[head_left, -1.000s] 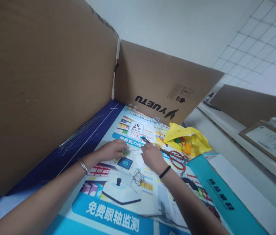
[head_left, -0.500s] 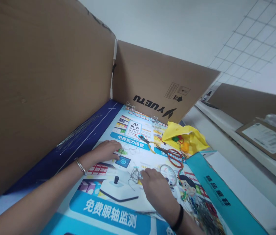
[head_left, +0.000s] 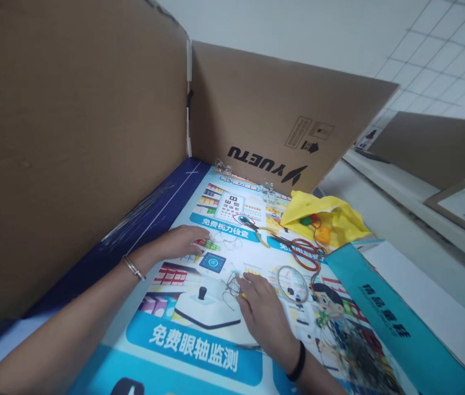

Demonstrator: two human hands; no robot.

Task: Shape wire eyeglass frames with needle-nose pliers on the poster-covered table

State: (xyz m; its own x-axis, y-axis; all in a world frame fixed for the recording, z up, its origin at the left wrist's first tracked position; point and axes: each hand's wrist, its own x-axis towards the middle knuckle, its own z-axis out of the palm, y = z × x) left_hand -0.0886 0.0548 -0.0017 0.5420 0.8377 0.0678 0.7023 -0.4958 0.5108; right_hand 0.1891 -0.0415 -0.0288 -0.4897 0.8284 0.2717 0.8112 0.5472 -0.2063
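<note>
My left hand (head_left: pixel 183 241) reaches over the printed sheet, fingers and thumb apart. Just past its fingertips lies a thin, pale bent wire piece (head_left: pixel 227 241); whether they touch is unclear. My right hand (head_left: pixel 265 307) has its fingers curled at a small tangle of thin silvery wire (head_left: pixel 233 283), closed on its right side. Beyond the hands are yellow-handled pliers (head_left: pixel 262 236) and red-handled scissors (head_left: pixel 304 255). A round hoop of wire (head_left: pixel 292 284) lies to the right of my right hand.
A yellow bag (head_left: pixel 339 216) with coloured cords stands behind the scissors. A teal box (head_left: pixel 388 307) borders the right side, beside a wire heap (head_left: pixel 359 351). Cardboard walls (head_left: pixel 257 109) rise at left and back. Straight wires (head_left: pixel 137 214) lie along the left wall.
The view has shifted slightly. My left hand remains by the pale wire piece, and my right hand stays at the wire tangle with its fingers slightly rearranged.
</note>
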